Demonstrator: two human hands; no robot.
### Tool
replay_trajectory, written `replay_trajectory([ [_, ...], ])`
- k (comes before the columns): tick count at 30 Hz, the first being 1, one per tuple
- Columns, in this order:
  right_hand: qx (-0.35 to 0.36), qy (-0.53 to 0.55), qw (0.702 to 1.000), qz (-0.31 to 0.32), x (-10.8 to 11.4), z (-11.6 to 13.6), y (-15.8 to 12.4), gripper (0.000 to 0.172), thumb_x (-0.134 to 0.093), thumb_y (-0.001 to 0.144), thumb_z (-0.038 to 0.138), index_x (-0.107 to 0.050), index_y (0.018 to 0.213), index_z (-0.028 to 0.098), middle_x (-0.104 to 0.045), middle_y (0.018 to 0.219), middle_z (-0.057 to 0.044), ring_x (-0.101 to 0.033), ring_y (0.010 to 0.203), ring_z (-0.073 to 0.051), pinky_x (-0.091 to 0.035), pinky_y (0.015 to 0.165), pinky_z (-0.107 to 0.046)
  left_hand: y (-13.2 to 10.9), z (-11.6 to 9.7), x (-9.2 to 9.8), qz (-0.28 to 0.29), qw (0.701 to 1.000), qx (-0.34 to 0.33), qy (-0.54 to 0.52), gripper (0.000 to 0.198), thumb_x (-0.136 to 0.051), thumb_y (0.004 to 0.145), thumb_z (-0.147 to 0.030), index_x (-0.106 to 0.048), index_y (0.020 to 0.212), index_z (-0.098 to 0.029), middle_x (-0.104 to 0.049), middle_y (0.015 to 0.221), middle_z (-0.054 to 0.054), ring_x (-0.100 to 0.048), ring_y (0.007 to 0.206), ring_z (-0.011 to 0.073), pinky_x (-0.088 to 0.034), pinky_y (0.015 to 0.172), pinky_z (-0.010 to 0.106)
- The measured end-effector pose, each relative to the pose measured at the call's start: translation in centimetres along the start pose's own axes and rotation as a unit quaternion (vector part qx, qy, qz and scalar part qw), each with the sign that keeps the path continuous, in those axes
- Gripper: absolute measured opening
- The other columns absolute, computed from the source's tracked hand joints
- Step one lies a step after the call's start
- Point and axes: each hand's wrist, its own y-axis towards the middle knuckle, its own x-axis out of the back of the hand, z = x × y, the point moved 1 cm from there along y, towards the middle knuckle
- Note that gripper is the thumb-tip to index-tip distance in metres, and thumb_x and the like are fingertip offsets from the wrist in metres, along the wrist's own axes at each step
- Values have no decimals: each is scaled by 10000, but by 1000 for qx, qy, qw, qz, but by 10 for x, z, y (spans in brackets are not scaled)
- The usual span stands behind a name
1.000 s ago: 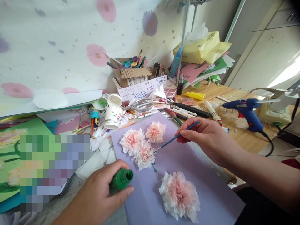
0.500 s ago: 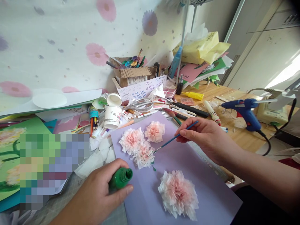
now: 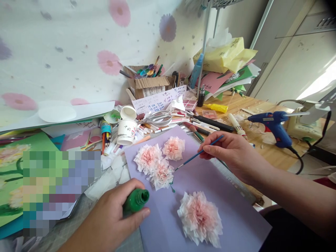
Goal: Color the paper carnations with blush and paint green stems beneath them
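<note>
My left hand (image 3: 115, 213) is wrapped round a small green paint bottle (image 3: 138, 200), uncapped and tilted with its mouth facing up and right. Between the fingertips of my right hand (image 3: 227, 148) is a thin blue paintbrush (image 3: 195, 155). Its tip points down and left, close beside the lower tissue-paper flower (image 3: 161, 174) of a group of three. These pink and white flowers sit on a purple sheet of paper (image 3: 210, 189). A larger tissue flower (image 3: 201, 218) sits nearer to me. A short dark green paint mark (image 3: 172, 187) shows below the group.
Behind the sheet lie many pens and markers, scissors (image 3: 160, 118) and a white paper cup (image 3: 126, 132). A cardboard box (image 3: 149, 83) of tools stands further back. At right rests a blue glue gun (image 3: 278, 124); at left, a green flower picture (image 3: 34, 147).
The brush tip has shifted slightly right and up, off the edge of the lower flower. My left hand and the bottle stay almost in place.
</note>
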Motion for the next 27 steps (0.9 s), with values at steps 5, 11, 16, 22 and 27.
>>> replay_trajectory([
  [5, 0, -7, 1000, 5, 1, 0, 0, 241, -818, 663, 355, -639, 687, 195, -719, 678, -22, -656, 636, -145, -528, 650, -290, 0, 0, 0, -13, 1000, -7, -3, 149, -556, 788, -384, -537, 766, -238, -550, 681, -47, -536, 669, 195, -409, 631, 276],
  [11, 9, 5, 1000, -14, 3, 1, 1, 277, -836, 658, 403, -644, 682, 205, -719, 689, -24, -659, 651, -155, -529, 664, -301, 0, 1, -1, -27, 999, -21, 0, 155, -564, 794, -400, -547, 770, -247, -576, 678, -48, -556, 660, 201, -424, 629, 282],
  [16, 11, 16, 1000, -10, 0, 2, 2, 261, -828, 671, 389, -635, 682, 213, -708, 670, -13, -677, 650, -163, -540, 665, -309, 1, 6, -3, -31, 999, -29, 3, 136, -564, 792, -391, -540, 788, -257, -607, 683, -46, -579, 664, 209, -434, 624, 280],
  [22, -4, 29, 1000, -7, -7, 5, 5, 277, -851, 623, 353, -619, 653, 205, -688, 632, 6, -651, 607, -137, -536, 639, -285, 2, 11, -5, -30, 999, -21, 8, 204, -537, 804, -463, -559, 799, -260, -600, 691, -35, -581, 672, 220, -441, 629, 296],
  [27, -5, 28, 1000, 7, -8, 6, 6, 286, -838, 630, 378, -617, 661, 199, -683, 622, 9, -643, 595, -131, -525, 626, -278, 2, 20, -8, -25, 999, -19, 18, 253, -502, 819, -510, -556, 823, -264, -604, 702, -25, -582, 684, 243, -429, 643, 327],
])
